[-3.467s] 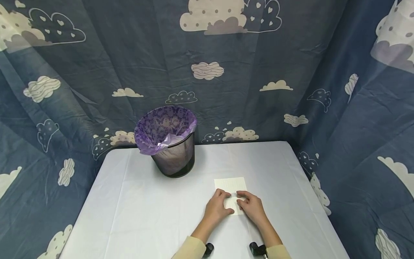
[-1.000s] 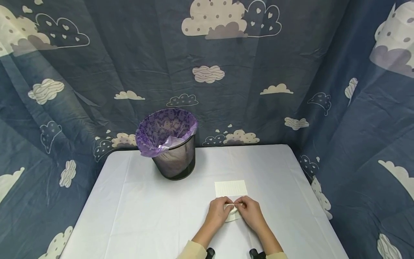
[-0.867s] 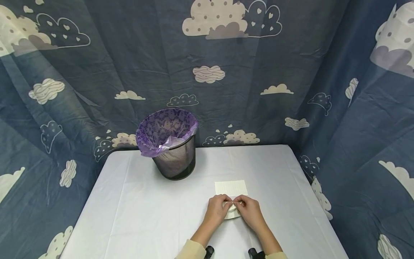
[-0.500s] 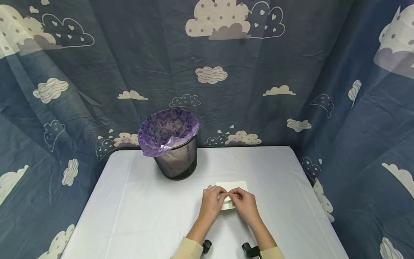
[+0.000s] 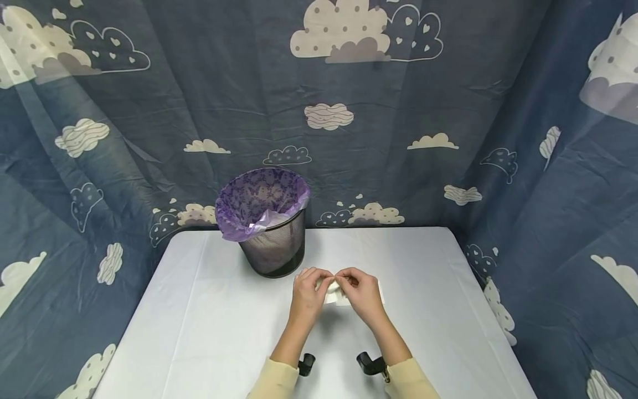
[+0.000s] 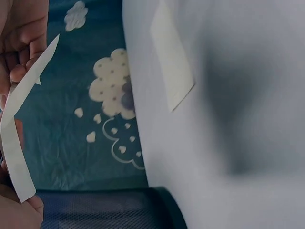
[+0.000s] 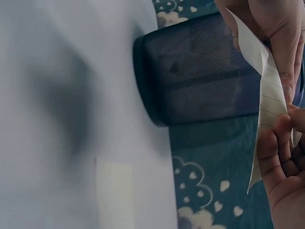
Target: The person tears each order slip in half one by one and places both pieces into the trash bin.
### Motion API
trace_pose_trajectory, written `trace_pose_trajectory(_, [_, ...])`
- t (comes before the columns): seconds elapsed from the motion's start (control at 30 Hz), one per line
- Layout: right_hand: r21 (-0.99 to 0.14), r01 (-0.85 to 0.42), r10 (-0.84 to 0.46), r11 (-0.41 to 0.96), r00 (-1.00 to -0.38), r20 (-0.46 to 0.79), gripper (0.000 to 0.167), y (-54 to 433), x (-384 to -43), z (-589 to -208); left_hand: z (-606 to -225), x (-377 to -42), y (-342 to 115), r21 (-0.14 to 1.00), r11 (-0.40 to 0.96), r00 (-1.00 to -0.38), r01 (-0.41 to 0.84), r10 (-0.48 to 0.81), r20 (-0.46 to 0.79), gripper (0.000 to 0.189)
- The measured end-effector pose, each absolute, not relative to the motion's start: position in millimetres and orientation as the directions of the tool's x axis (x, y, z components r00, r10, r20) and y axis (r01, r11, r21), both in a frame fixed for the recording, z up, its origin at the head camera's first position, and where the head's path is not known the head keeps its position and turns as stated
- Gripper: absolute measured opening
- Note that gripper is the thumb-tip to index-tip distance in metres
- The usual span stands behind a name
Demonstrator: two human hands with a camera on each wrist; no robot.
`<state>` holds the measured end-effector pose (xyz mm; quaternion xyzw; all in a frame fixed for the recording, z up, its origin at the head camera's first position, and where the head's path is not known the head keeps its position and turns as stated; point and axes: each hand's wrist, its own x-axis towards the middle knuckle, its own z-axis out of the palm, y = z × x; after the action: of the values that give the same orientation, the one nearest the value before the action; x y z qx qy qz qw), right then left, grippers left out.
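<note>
Between both hands is a piece of cream lined paper [image 7: 272, 90], creased and bent, raised above the table. My left hand [image 5: 307, 295] pinches it between thumb and fingertips. The right hand [image 5: 364, 293] pinches it close beside the left, fingertips nearly meeting. In the left wrist view the paper [image 6: 15, 150] shows as a bent strip with a plain face, running from one hand to the other. A second cream paper piece [image 6: 172, 64] lies flat on the table, mostly covered by the hands in the head view.
A black mesh wastebasket [image 5: 274, 252] with a purple liner [image 5: 231, 219] stands at the back of the white-covered table [image 5: 214, 321], just left of the hands. Dark blue cloud-print curtains [image 5: 239, 100] surround the table. Small black mounts [image 5: 371, 364] sit at the wrists.
Both hands have risen with the held paper and moved back and left, nearer the wastebasket. Earlier they were over paper on the table; the back piece stays lying there.
</note>
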<state>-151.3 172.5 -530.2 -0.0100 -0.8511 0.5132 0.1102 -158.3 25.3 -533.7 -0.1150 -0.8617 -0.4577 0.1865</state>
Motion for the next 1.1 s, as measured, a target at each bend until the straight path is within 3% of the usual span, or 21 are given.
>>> trace_pose_trajectory(0.5, [-0.859, -0.154, 0.096, 0.489, -0.969, 0.229, 0.005, 154, -164, -506, -514, -170, 5, 0.742, 0.524, -0.871, 0.418, -0.001, 0.492, 0.007])
trace_pose_trajectory(1.1, [-0.936, -0.082, 0.110, 0.343, -0.986, 0.127, 0.008, 149, -167, -500, -509, -176, -1, 0.740, 0.472, -0.835, 0.480, -0.014, 0.551, 0.006])
